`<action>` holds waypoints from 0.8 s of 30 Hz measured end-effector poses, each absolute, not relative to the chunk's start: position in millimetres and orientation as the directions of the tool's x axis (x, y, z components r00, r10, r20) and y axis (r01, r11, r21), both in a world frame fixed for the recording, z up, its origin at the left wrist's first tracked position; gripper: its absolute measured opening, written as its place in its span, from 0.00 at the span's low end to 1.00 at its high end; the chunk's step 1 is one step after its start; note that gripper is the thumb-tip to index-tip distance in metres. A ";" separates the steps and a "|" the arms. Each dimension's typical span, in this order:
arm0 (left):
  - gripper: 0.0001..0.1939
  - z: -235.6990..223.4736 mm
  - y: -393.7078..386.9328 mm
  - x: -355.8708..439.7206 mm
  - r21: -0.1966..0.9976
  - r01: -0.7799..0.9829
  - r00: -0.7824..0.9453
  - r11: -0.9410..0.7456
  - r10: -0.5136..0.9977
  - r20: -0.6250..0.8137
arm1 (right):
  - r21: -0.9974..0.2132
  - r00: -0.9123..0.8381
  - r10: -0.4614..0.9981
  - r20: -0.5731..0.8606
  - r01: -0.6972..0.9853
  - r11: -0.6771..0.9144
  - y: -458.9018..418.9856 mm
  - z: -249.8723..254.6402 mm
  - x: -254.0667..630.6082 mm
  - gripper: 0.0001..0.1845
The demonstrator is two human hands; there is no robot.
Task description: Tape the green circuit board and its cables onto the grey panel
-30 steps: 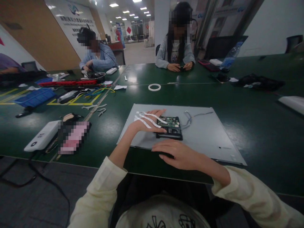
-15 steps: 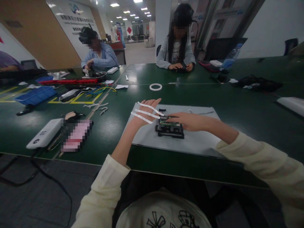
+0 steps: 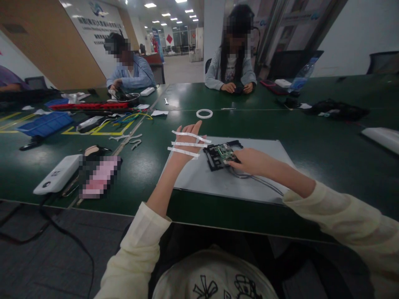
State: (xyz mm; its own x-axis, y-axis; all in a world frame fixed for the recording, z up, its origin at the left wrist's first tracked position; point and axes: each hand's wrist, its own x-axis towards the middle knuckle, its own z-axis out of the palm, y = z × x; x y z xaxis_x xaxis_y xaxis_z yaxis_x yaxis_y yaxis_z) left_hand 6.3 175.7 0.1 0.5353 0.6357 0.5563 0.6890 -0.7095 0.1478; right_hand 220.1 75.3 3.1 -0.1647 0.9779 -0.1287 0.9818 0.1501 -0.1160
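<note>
First, at far left, left hand (image 3: 185, 139), palm down with loosely spread fingers, holding nothing visible, above the far left corner of a pale grey panel (image 3: 205, 180). White strips (image 3: 188, 145) across its back, with overhanging ends; a likely risk of catching on the black frame (image 3: 217, 167) just to the right. Next, that frame with a green board (image 3: 224, 152), set askew over the panel; possible scratches from hard corners, or a slip from a one-handed hold. Then right hand (image 3: 254, 160), gripping the board at its right side; a chance of stress on small parts from pressing fingertips. Below and rightward, grey cable (image 3: 249, 176), trailing toward the cuff (image 3: 304, 193); could snag under the wrist and tug the board. For looks: black and slotted at left, green and crowded mid-way, finger-covered at right. Perhaps touching the panel, perhaps lifted; too blurred to tell.
</note>
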 end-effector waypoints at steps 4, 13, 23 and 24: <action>0.25 -3.5 177.3 6.2 0.166 0.702 0.498 -0.693 0.644 0.581 | -0.301 -0.137 0.947 -0.291 0.953 0.046 75.0 14.9 218.4 0.16; 0.25 -0.7 175.5 6.3 0.141 0.740 0.490 -0.658 0.670 0.558 | -0.206 -0.600 0.783 -0.161 0.797 0.568 110.0 3.4 262.2 0.52; 0.23 1.9 182.4 -1.6 0.169 0.766 0.418 -0.621 0.680 0.602 | 0.109 -0.287 0.958 0.025 0.953 0.283 87.5 -18.1 249.3 0.41; 0.23 2.8 182.3 -2.1 0.175 0.766 0.412 -0.618 0.682 0.604 | 0.134 -0.239 0.970 0.039 0.964 0.232 83.7 -19.0 247.3 0.40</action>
State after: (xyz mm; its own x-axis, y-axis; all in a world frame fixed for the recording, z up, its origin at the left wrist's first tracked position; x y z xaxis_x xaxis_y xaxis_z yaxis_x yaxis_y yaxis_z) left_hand -2.1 182.3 2.8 0.4120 0.6818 0.6045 0.7660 -0.6185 0.1754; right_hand 247.3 83.7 -19.0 -0.2388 0.9703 0.0391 0.9635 0.2318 0.1338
